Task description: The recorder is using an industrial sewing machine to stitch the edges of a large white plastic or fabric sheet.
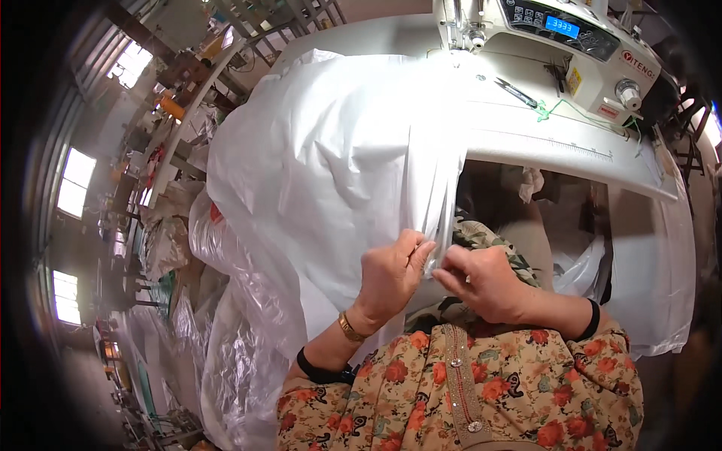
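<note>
Head view: my left hand (391,274) and right hand (481,282) pinch one edge of the white cloth (338,165), fingers closed on it, keeping it taut. The cloth hangs over the sewing table's (556,143) front edge, below the sewing machine (571,45); scissors (517,92) lie nearby.

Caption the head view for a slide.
Both hands, left hand and right hand, pinch white fabric's edge before a sewing machine.

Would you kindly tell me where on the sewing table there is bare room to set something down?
The sewing table is bare along its front edge, between the white fabric and the table's right end. Nearer the sewing machine, scissors and green thread crowd it. Both hands pinch the fabric's edge below.
</note>
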### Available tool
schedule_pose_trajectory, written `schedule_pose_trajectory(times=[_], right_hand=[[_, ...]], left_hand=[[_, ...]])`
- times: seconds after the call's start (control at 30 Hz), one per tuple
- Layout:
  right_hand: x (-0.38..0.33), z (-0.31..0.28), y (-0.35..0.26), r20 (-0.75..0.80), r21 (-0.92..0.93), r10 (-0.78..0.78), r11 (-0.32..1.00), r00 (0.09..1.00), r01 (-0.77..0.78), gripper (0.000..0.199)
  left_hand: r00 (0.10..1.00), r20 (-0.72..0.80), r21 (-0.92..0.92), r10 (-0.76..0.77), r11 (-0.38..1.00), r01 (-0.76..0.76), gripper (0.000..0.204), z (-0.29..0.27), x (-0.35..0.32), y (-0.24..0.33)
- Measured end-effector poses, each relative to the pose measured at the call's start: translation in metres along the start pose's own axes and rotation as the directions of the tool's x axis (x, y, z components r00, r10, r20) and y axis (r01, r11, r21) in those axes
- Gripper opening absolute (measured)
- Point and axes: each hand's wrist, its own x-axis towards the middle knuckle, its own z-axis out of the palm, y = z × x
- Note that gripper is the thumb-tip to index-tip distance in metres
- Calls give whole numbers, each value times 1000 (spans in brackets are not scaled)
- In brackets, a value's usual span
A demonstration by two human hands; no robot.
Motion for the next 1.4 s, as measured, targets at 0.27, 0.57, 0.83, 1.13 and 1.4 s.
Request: schedule_pose_trajectory(times=[0.27, 0.57, 0.83, 1.13, 1.4], right_hand=[[15, 11, -9, 266, -109, -63, 990, 962, 95, 21], [27, 34, -3, 172, -15, -420, 903, 891, 428, 20], [94, 74, 24, -337, 554, 262, 832, 904, -34, 40], [92, 83, 18, 297, 369, -87, 929, 951, -30, 26], [29, 76, 143, -258, 771, 629, 591, 734, -236, 20]], left_hand=[[973, 150, -453, -174, 863, 224, 14, 2, -6, -16], [890, 288, -644, -353, 617, 453, 11, -12, 5, -29], [993, -30, -117, -114, 987, 110, 4, -92, 47, 7], [964, 263, -67, -23, 997, 42, 5, -94, 49, -2], [970, 215, -204, -114, 966, 159, 9, -67, 26, -40]])
